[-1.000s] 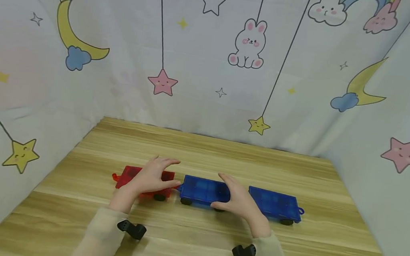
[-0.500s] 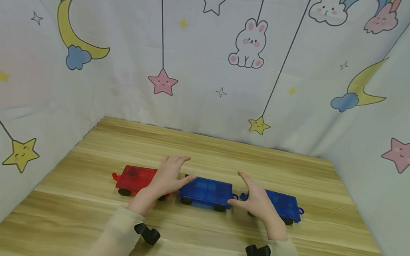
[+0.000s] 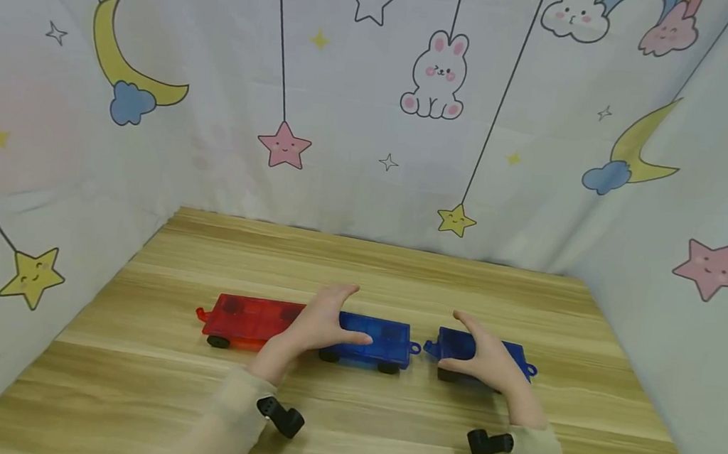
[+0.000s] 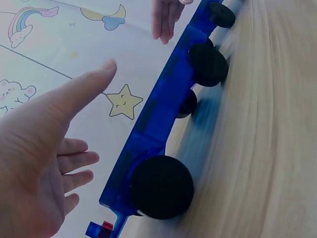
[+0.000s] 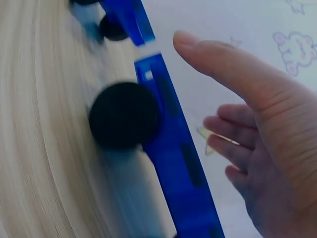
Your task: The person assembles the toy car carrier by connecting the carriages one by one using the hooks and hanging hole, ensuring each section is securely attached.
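Note:
Three translucent toy train cars with black wheels stand in a row on the table: a red car (image 3: 244, 317), a middle blue car (image 3: 387, 339) and a right blue car (image 3: 454, 341). My left hand (image 3: 318, 323) is over the left end of the middle blue car, thumb and fingers spread, hiding its joint with the red car. In the left wrist view, that hand (image 4: 44, 153) is apart from the car's side. My right hand (image 3: 487, 356) hovers over the right blue car, fingers spread and holding nothing. A small gap separates the two blue cars' ring and hook.
The wood-grain table (image 3: 348, 425) is bordered by a white curtain (image 3: 361, 98) printed with stars, moons and a rabbit, at the back and both sides. A red hook (image 3: 202, 314) sticks out from the row's left end, a blue ring (image 3: 530, 370) from its right.
Both hands have moved to the right above the cars, the left from the red car to the middle blue one, the right from the middle to the right blue car. The cars stay in place.

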Tool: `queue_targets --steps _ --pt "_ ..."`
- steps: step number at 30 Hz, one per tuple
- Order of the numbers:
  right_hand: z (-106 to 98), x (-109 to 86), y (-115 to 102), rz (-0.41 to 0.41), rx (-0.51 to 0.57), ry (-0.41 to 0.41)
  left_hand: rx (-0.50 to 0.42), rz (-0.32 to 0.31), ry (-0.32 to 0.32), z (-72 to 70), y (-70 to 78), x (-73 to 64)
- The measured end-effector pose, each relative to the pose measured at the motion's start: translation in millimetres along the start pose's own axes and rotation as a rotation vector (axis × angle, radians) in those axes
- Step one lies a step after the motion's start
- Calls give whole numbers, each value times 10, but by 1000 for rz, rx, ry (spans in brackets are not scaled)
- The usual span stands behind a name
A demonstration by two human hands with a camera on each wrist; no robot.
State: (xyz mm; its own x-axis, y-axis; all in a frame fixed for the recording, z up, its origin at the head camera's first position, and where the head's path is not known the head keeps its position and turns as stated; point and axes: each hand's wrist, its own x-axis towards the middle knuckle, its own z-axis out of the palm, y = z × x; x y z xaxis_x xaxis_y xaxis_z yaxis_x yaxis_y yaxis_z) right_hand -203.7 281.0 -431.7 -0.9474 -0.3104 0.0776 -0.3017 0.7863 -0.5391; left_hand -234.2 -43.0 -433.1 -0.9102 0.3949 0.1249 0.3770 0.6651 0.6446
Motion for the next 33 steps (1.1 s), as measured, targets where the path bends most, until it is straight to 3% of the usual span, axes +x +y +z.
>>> queue_targets --steps 8,12,16,22,33 --pt "-70 -74 191 7 18 -31 -147 74 -159 77 18 46" --pt "-84 -92 267 -6 43 -43 -185 128 -205 99 27 65" --pt "-108 -99 323 -33 55 -58 -142 153 -213 130 35 72" --pt "-135 -109 357 -62 25 -70 -56 140 -207 196 51 70" --pt "-144 -118 373 -63 21 -77 -17 125 -191 241 73 87"
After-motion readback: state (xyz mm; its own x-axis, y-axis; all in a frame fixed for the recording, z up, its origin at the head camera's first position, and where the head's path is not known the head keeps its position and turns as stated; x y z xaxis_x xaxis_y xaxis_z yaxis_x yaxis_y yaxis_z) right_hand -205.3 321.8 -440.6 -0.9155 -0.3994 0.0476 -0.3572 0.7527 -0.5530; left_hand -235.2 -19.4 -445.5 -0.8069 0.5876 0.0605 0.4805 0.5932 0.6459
